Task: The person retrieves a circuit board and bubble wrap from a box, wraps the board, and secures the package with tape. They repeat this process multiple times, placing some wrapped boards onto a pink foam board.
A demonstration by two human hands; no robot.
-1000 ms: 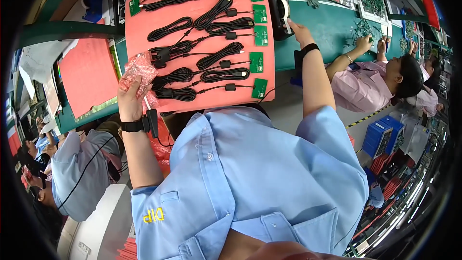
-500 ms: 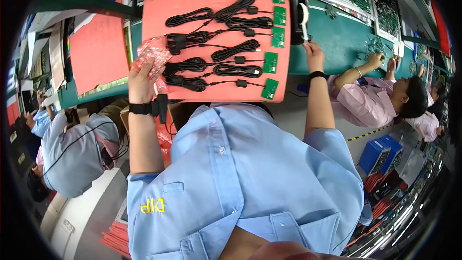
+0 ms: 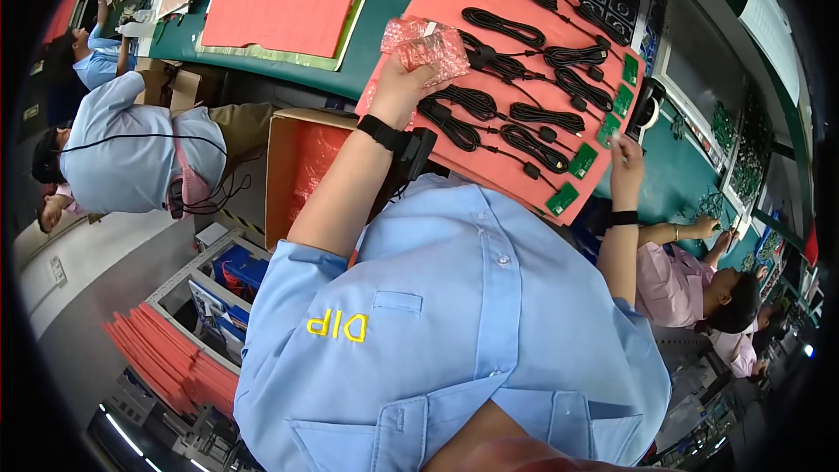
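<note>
My left hand is closed round a folded pink bubble-wrap bag, above the left edge of a pink foam sheet. On the sheet lie several coiled black cables, each with a small green circuit board toward the right edge. My right hand is at that right edge, beside the boards, its fingers pinched on a small pale strip of tape. The black tape dispenser stands just beyond it. What the bag contains is hidden.
An open cardboard box with pink bubble wrap stands below the bench at left. Another pink sheet lies on the green bench. Co-workers in pink and blue are on both sides. Trays of green boards stand at right.
The head view has turned, so the bench appears tilted. My right hand has come away from the tape dispenser with a bit of tape. My left hand keeps hold of the bubble-wrap bag.
</note>
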